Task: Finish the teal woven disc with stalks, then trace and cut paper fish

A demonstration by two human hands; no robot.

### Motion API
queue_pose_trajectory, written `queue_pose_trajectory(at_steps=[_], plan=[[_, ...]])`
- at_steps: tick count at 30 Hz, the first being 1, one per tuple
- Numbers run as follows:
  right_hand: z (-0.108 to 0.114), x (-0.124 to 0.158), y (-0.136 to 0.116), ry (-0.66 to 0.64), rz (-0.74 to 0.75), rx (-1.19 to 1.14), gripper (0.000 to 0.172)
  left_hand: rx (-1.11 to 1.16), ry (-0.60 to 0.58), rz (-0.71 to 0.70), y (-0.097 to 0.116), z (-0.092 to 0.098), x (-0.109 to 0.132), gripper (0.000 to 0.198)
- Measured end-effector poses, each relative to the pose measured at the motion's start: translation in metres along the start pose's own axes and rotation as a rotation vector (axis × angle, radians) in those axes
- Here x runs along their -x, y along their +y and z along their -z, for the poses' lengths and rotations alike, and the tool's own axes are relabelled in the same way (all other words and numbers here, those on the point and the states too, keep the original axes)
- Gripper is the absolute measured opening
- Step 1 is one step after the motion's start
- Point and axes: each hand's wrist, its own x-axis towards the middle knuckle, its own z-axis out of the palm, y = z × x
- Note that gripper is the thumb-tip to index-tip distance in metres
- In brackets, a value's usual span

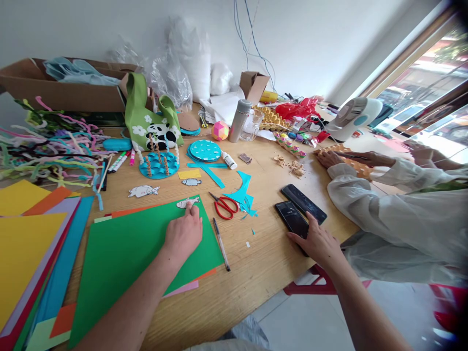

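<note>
My left hand [185, 228] rests on a green sheet of paper [124, 253], its index finger stretched onto a paper fish cutout [183, 203] at the top edge; the other fingers look curled under. At the right, my right hand [319, 240] has its thumb and index finger at opposite edges of a black smartphone [291, 218] lying on the table. A second smartphone [305, 202] lies against it. Red-handled scissors [225, 206] and a pen [221, 244] lie between my hands. Two more fish cutouts, one larger [144, 191] and one smaller [191, 182], lie beyond the green sheet.
Blue paper scraps [239, 192], a glue bottle [229, 161] and a blue disc [204, 150] lie ahead. Coloured sheets [29, 243] and pipe cleaners [54, 146] fill the left. A green panda bag [153, 122] and a thermos [240, 121] stand behind. Another person's hands [329, 159] work on an egg carton.
</note>
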Motion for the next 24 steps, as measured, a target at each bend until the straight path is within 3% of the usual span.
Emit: queue_pose_trajectory(at_steps=[7,12,16,18,24], plan=[[0.003,-0.014,0.008,0.016,-0.038,-0.121,0.09,0.079,-0.016,0.036,-0.003,0.002,-0.003,0.036],[0.016,-0.019,0.008,-0.154,-0.117,-0.588,0.089,0.131,0.113,-0.025,-0.008,-0.003,-0.006,0.029],[0.032,-0.016,-0.015,-0.243,-0.034,-0.847,0.078,0.13,0.169,-0.056,-0.011,-0.009,-0.007,0.028],[0.036,-0.016,-0.029,-0.216,-0.005,-0.798,0.076,0.129,0.179,-0.063,-0.012,-0.011,-0.007,0.028],[0.022,-0.017,-0.053,0.021,0.001,-0.301,0.073,0.144,0.181,-0.064,-0.012,-0.011,-0.006,0.028]])
